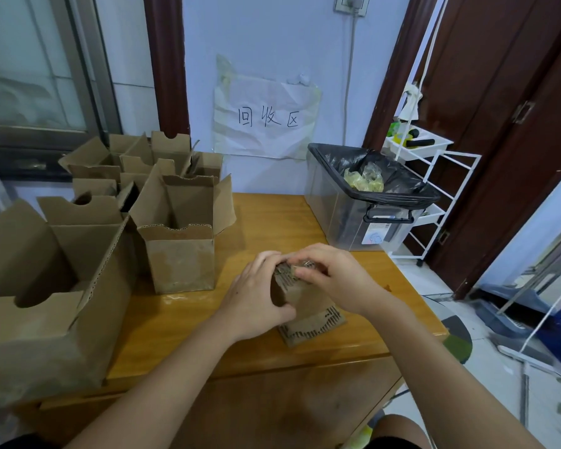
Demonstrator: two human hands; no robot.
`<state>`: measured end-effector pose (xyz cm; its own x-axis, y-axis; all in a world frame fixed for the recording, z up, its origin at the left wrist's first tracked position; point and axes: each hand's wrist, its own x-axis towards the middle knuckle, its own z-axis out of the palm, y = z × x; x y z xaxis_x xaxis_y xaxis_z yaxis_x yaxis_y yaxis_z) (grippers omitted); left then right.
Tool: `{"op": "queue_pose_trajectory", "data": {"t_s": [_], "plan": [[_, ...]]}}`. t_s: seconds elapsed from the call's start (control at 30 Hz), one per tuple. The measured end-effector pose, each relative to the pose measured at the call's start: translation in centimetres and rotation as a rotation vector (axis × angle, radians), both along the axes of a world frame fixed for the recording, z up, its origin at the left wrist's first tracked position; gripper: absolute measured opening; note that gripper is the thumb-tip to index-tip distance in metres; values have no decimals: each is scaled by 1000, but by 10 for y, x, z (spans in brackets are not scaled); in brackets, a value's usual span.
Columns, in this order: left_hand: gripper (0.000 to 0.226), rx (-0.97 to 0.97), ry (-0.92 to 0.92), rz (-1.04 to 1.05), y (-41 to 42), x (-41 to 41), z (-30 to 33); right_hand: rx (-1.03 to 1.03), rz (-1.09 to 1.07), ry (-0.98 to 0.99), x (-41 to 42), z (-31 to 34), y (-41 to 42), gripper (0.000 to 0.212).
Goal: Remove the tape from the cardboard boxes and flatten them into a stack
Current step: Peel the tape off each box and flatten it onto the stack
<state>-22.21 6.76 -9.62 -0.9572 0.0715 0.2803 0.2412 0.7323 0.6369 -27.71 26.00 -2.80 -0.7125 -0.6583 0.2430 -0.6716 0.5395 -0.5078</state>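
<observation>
- Near the table's (272, 222) front right part, a small box (305, 306) is stood on end, its corrugated lower flap splayed toward the front edge.
- The box is gripped at its left side by the left hand (256, 296), fingers curled over the top and thumb against the near face.
- The box's top edge is pinched by the right hand (334, 277), fingertips curled on a bit of tape (300, 264); how much tape is held cannot be told.
- Just left of the hands, an open box (182, 234) is seen upright, flaps raised.
- At the left edge, a larger open box (46, 286) is placed, with more open boxes (136, 160) crowded behind it toward the back left corner.
- At the back right corner, a clear bin (363, 202) with a black liner is set; crumpled tape scraps (365, 179) lie inside.
- On the wall behind, a paper sign (266, 118) is stuck.
- Beside the table's right edge, a white rack (434, 176) is stood on the floor.
</observation>
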Motion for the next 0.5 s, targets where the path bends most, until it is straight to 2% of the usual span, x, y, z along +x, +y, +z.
{"op": "queue_pose_trajectory", "data": {"t_s": [0.1,0.23,0.37,0.43,0.5], "plan": [[77,73,26,53,3,-1,2,33,-71,-7,-5,-4,-12,7],[71,41,15,75,2,-3,8,-4,-184,30,-11,-3,-21,16],[77,-4,-37,61,-2,-5,11,-46,-230,-9,-17,8,-14,13],[78,-47,-55,67,-2,-5,15,92,-225,-9,-15,17,-18,7],[76,-100,-65,84,0,-6,17,245,-214,16,-14,22,-22,11]]}}
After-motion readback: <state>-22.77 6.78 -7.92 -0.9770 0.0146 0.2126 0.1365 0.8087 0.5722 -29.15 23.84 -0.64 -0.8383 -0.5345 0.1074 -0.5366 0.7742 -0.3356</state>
